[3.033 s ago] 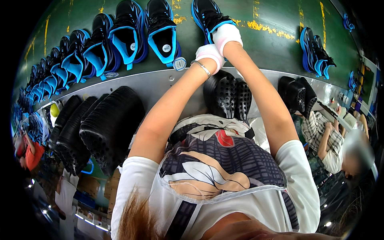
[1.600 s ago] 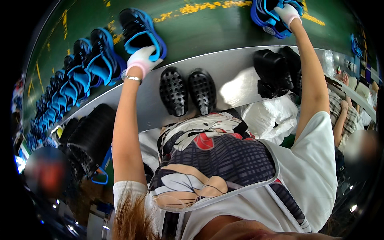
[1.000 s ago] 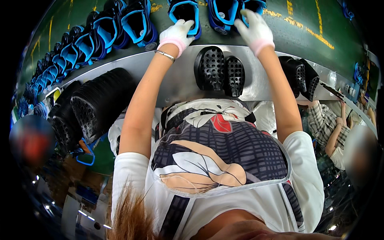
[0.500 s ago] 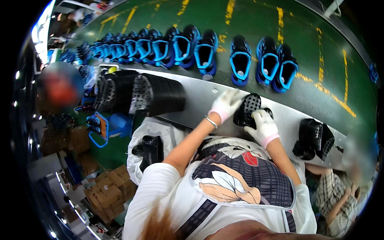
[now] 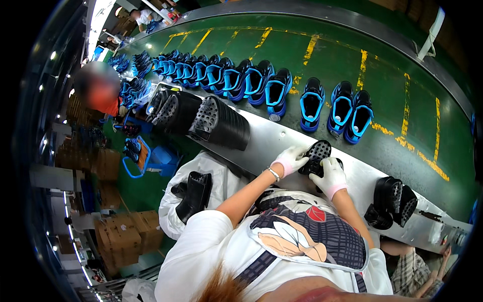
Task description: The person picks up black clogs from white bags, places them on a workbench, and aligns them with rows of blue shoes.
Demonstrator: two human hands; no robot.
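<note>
At the near edge of the table (image 5: 269, 145), my right hand (image 5: 330, 176) holds black soles (image 5: 319, 149) in curled fingers; whether my left hand (image 5: 293, 159), alongside, grips or merely touches them, I cannot tell. Beyond, blue-and-black shoes (image 5: 310, 123) stand, openings toward me, apparently for easy reach.
</note>
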